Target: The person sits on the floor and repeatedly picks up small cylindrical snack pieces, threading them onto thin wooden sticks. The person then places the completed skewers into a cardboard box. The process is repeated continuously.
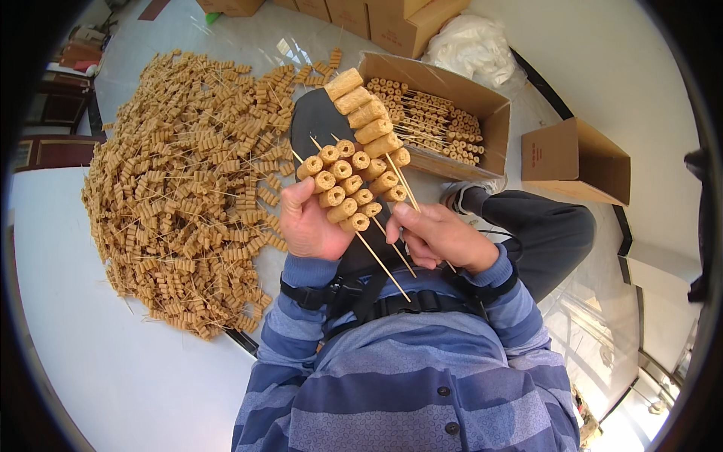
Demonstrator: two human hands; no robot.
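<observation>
Above my lap, my left hand [315, 226] is closed around several skewers of tan, hollow rolls [342, 185], held side by side; the bare stick ends point down toward my belt. My right hand [440, 235] pinches the thin wooden sticks of more skewered rolls [367, 114], which slant up and away to the left. These rolls lie over or against the top right of the left hand's bunch, so where the two groups part is partly hidden.
A huge heap of skewered rolls [181, 196] spreads across the floor at left. Ahead, an open carton [493, 135] holds rows of skewers. An open box [591, 162] stands at right. White plastic bagging [474, 49] and closed cartons [392, 26] are at the back.
</observation>
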